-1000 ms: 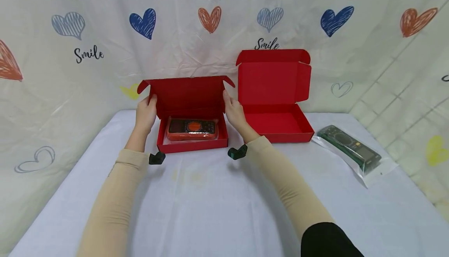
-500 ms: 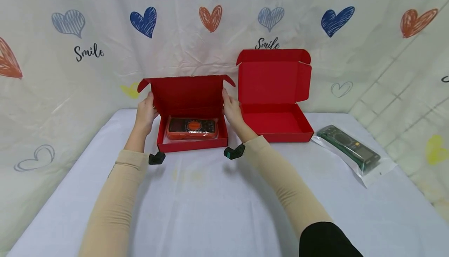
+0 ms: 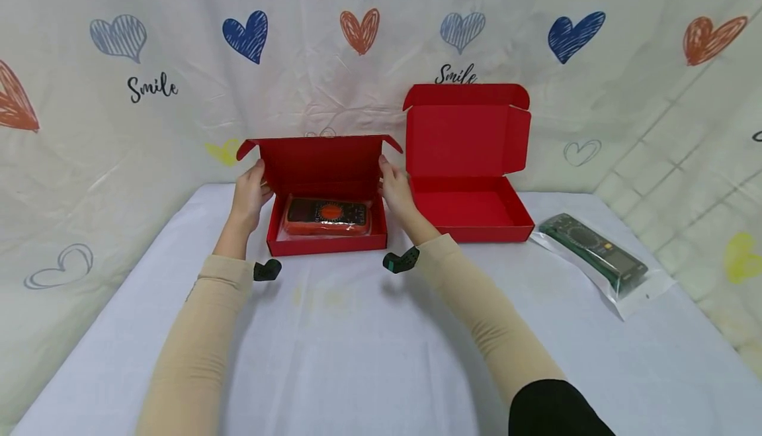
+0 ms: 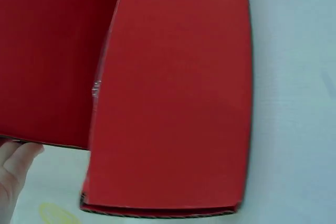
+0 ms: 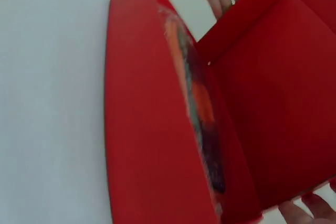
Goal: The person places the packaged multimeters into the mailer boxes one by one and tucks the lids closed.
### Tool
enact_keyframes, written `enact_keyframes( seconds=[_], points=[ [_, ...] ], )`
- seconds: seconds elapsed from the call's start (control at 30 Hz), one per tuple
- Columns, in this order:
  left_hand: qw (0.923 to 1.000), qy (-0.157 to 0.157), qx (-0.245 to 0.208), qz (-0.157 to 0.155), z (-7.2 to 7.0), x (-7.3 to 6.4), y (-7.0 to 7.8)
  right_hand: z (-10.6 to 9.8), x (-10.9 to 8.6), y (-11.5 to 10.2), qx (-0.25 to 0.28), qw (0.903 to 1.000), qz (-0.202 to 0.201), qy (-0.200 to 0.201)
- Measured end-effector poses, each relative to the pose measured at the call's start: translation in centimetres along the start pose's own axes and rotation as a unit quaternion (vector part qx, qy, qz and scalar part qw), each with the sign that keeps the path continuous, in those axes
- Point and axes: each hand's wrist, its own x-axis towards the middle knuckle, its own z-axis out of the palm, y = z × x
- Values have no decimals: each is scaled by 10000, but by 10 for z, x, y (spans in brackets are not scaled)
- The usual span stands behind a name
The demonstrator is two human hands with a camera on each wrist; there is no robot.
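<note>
A staged indoor recording set rather than a lived-in room: a wrinkled backdrop cloth [image 3: 178, 59] printed with hearts and the word "Smile" hangs behind a table [image 3: 357, 356] covered by a plain white sheet.

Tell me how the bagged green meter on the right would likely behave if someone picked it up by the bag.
The green meter looks rigid, so it probably would not bend. Its clear bag looks glossy and loose beyond the meter's end, so it may feel slippery and let the meter slide inside. Lying flat on the table, it seems unlikely to roll.
</note>
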Motion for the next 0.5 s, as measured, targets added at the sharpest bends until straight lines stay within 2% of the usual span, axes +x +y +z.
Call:
enact_keyframes(
  seconds=[0.2,0.5],
  points=[
    [9997,-79,-230,-8,-3,-3,-2,-6,2,-2,-125,9995,40,-285],
    [9989,-150,-451,-23,-9,-5,-7,-9,-1,1,60,9988,110,-465]
  ],
)
